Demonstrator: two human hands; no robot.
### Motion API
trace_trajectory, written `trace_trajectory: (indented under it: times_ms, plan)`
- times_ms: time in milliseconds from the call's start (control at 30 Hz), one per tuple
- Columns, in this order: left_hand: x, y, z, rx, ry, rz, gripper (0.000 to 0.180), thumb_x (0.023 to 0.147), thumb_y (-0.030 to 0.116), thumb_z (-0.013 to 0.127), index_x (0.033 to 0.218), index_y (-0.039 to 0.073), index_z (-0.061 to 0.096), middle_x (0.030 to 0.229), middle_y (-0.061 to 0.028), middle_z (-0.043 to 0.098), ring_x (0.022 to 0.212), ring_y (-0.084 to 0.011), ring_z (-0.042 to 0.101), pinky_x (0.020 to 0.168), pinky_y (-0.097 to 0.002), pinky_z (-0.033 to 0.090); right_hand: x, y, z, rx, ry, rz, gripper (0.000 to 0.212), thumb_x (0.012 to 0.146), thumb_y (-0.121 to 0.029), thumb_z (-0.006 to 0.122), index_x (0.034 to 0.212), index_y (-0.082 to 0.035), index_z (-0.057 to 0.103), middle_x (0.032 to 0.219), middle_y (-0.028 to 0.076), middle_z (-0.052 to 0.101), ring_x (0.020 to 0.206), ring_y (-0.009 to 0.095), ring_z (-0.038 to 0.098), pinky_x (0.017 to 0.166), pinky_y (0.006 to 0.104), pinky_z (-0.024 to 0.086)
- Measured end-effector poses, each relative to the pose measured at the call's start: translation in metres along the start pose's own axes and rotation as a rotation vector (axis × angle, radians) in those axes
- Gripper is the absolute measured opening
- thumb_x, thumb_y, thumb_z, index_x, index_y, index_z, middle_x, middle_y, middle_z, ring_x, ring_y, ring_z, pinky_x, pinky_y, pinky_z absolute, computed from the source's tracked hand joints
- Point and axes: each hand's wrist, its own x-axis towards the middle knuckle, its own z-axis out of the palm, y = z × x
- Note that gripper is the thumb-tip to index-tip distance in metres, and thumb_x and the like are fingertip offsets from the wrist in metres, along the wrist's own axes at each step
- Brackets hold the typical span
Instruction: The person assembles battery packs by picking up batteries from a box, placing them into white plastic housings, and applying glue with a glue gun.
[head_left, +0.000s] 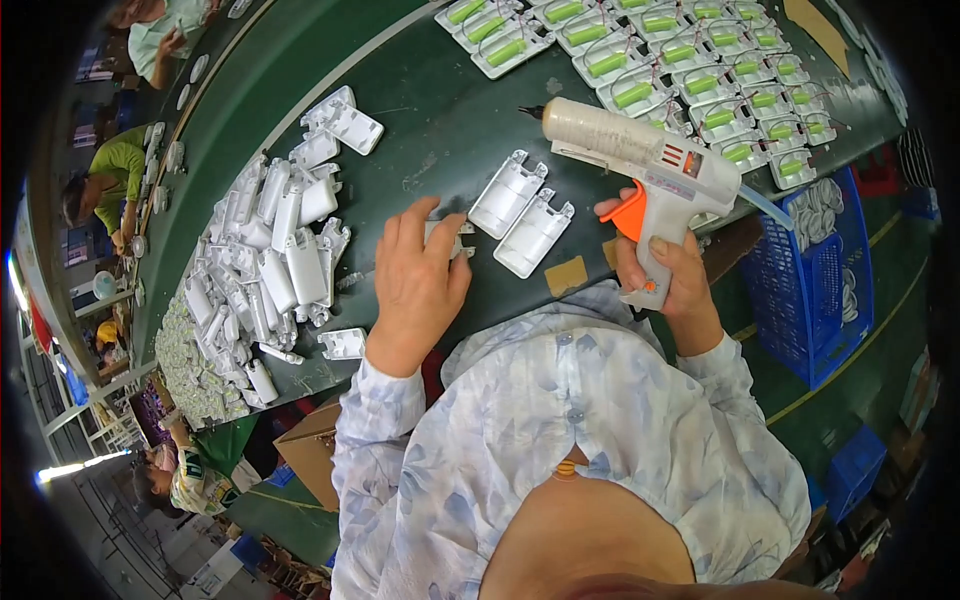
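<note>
Flowered white and blue cloth of a shirt (560, 400) was seen nearest, just below the glue gun (650, 155). A dark green table (430, 110) was spread out under and to the left of the glue gun. Many white trays with green tubes (717, 118) were set in rows on the far side of the glue gun. A messy pile of white shells (280, 255) was heaped well to its left. A blue crate (800, 320) was seen to its right, with pale round things inside.

The glue gun itself was held up by the table's near edge, with its black tip pointed left. Its handle was wrapped by the right hand (688, 285), and its orange trigger (628, 212) was touched by a finger. The left hand (415, 275) was placed to the left of the glue gun, well apart from the right hand. Two white cases (508, 195) were laid side by side between the glue gun and the left hand. A small white piece (467, 238) was partly covered by the left fingers; whether it was gripped could not be told.
</note>
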Motion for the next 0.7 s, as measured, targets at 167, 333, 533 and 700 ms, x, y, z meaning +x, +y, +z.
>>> trace_trajectory:
  times_ms: [167,333,533,700]
  plan:
    - [-0.020,-0.026,-0.005,0.042,-0.126,-0.033,0.054,0.067,-0.001,0.073,0.120,0.004,0.063,0.116,-0.0149,0.058,0.106,-0.0340,0.056,0.088,-0.0422,0.047,0.002,0.001,0.002,-0.037,0.003,0.019,0.063,0.088,-0.024,0.062,0.140,0.001,0.038,0.135,0.029,0.052,0.055,0.012,0.052,0.052,0.0266,0.046]
    - [-0.005,-0.061,0.005,-0.203,-0.090,-0.269,0.040,0.070,0.003,0.077,0.107,-0.001,0.062,0.102,-0.0187,0.059,0.092,-0.0397,0.060,0.080,-0.0436,0.051,0.005,0.006,-0.001,-0.030,0.002,0.003,0.062,0.089,-0.023,0.062,0.140,0.001,0.038,0.135,0.029,0.053,0.055,0.011,0.052,0.053,0.0268,0.045]
    - [0.055,-0.025,0.041,-0.330,0.216,-0.188,0.025,0.083,0.008,0.073,0.105,0.000,0.069,0.095,-0.0169,0.068,0.084,-0.0335,0.066,0.076,-0.0378,0.052,0.007,0.006,0.000,-0.026,0.039,0.025,0.061,0.090,-0.023,0.062,0.141,0.000,0.038,0.136,0.028,0.053,0.055,0.010,0.050,0.054,0.0280,0.044]
    - [0.046,-0.011,0.043,-0.274,0.176,-0.041,0.019,0.083,0.005,0.072,0.101,0.001,0.070,0.095,-0.0140,0.069,0.085,-0.0331,0.065,0.074,-0.0401,0.052,0.006,0.009,-0.004,-0.006,0.034,0.022,0.061,0.090,-0.023,0.061,0.142,-0.001,0.038,0.138,0.027,0.051,0.056,0.010,0.050,0.054,0.0280,0.043]
